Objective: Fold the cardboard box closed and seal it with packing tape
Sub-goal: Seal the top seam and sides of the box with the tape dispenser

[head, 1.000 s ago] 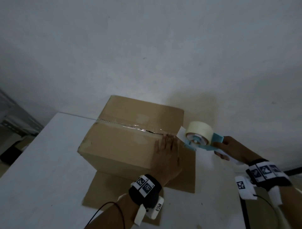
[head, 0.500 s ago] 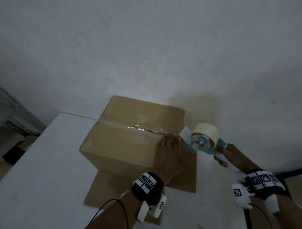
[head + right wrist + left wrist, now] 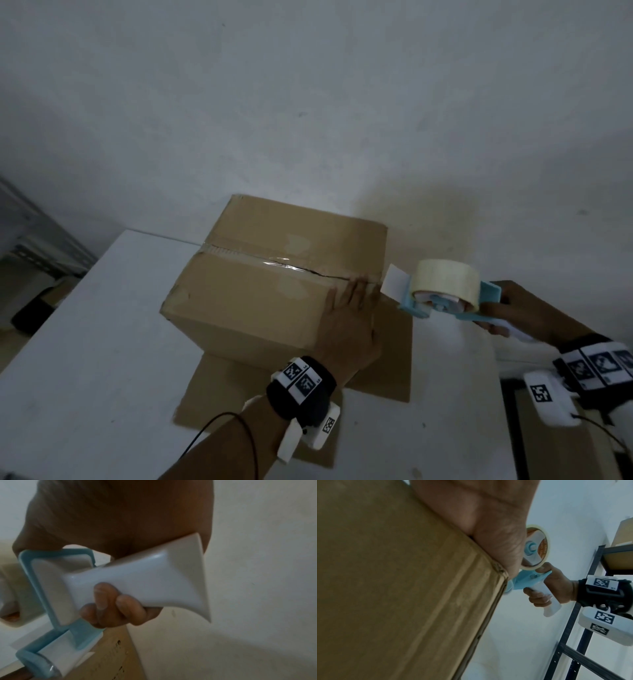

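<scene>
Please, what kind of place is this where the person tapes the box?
Probably a plain storeroom or packing area. A cardboard box stands on a white table against a bare white wall, and the left wrist view shows dark metal shelving holding another carton.

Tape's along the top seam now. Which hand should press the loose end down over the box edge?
Probably the left hand: it lies flat on the cardboard box with its fingertips at the seam's right end, next to the edge. The right hand grips the tape dispenser, held just off that edge, so it is occupied.
</scene>
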